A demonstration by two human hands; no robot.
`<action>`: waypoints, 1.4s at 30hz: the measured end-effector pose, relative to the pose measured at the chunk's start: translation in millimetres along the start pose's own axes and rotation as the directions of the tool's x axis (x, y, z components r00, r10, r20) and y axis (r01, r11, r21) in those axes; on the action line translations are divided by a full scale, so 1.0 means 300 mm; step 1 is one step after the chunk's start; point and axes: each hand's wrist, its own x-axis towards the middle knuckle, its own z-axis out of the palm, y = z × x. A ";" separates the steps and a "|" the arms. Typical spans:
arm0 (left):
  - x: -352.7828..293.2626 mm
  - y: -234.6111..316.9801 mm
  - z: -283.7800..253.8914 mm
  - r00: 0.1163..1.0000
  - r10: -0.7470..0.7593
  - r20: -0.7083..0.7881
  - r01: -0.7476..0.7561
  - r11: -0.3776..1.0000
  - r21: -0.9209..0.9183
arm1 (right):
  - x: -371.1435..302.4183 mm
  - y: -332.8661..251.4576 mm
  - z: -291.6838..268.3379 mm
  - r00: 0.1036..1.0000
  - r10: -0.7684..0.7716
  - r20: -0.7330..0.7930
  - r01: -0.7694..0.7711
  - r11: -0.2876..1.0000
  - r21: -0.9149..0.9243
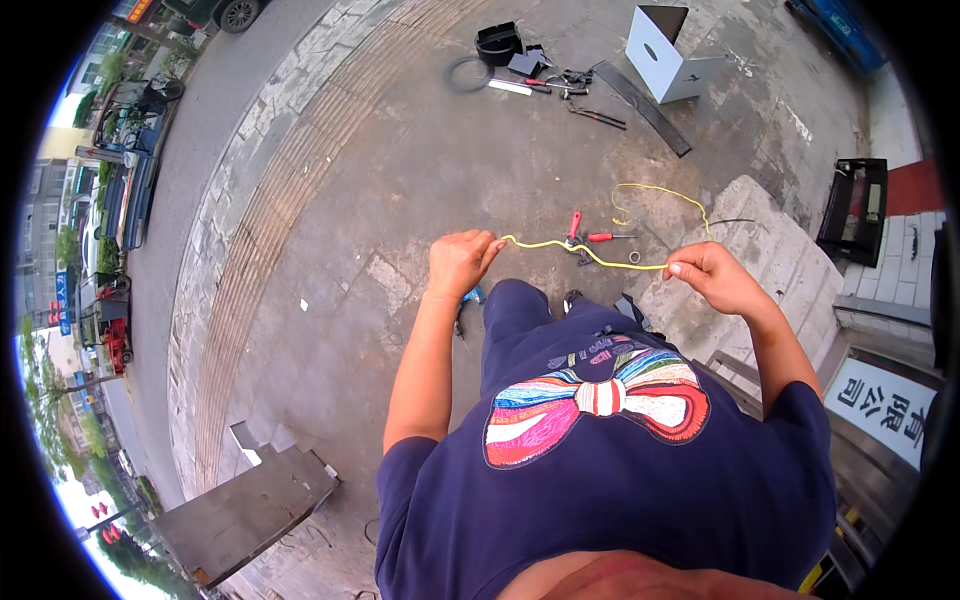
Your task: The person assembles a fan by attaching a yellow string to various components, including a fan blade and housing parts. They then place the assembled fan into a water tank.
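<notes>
A thin yellow wire (545,243) with slight bends stretches between my two hands, above the pavement. My left hand (463,262) is closed, pinching one end of it between thumb and fingers. Farther along, my right hand (715,275) grips the wire in a pinch, and a length of it loops away beyond that hand. Below the wire are a red-handled screwdriver (601,237), a second red-handled tool (575,222) and a small ring (634,257). The working end of the second tool is partly hidden.
Farther off lie a coil of dark cable (468,74), a black container (497,44), pliers (597,117), a long dark strip (640,105) and an open white metal casing (665,65). A stone slab (770,250) is at right; a metal cabinet (245,510) at lower left.
</notes>
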 end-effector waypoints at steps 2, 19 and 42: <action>0.182 -0.085 0.024 0.997 0.078 -0.009 -0.078 0.994 -0.071 | 0.120 -0.012 -0.114 0.997 0.080 0.007 -0.080 0.997 0.006; 1.880 -0.764 0.923 0.356 0.920 0.167 -0.672 0.376 -0.638 | 1.040 0.017 -0.451 0.565 0.820 -0.085 -0.341 0.326 0.882; 2.633 -2.505 2.404 0.635 -0.078 0.769 -0.140 0.967 0.214 | 2.667 1.554 -0.194 0.309 0.930 -0.200 -0.179 0.263 0.948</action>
